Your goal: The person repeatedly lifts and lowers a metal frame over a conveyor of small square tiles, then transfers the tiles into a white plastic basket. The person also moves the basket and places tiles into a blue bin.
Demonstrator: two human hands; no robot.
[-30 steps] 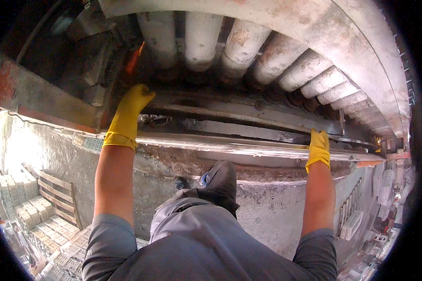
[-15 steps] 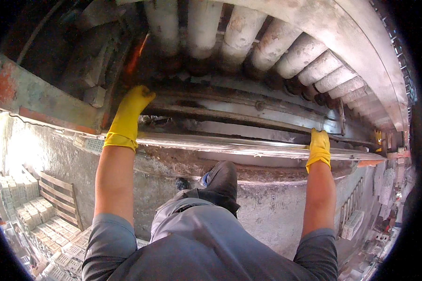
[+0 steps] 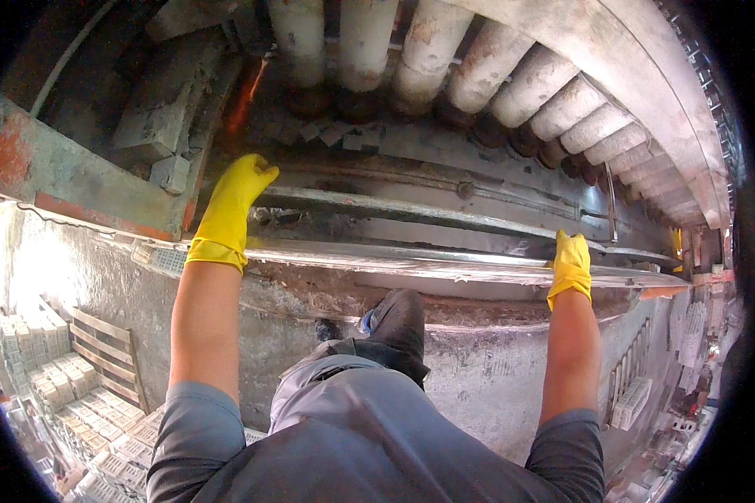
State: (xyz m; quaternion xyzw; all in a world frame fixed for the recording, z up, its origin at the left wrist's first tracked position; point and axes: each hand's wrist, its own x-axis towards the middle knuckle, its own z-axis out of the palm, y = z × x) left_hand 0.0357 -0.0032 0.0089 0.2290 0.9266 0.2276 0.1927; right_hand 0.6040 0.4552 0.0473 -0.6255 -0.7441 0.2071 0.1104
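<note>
White glare (image 3: 38,261) flooded the rough gray floor (image 3: 155,289) to the left of the left hand (image 3: 243,186), where pale crates (image 3: 65,377) stood stacked beside a slatted wooden pallet (image 3: 102,355). Below and right of the right hand (image 3: 570,261), a white crate (image 3: 632,402) sat on the floor.

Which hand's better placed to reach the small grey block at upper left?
Likely left: the left hand is just right of the block; the right hand is far across, by the metal bar.
</note>
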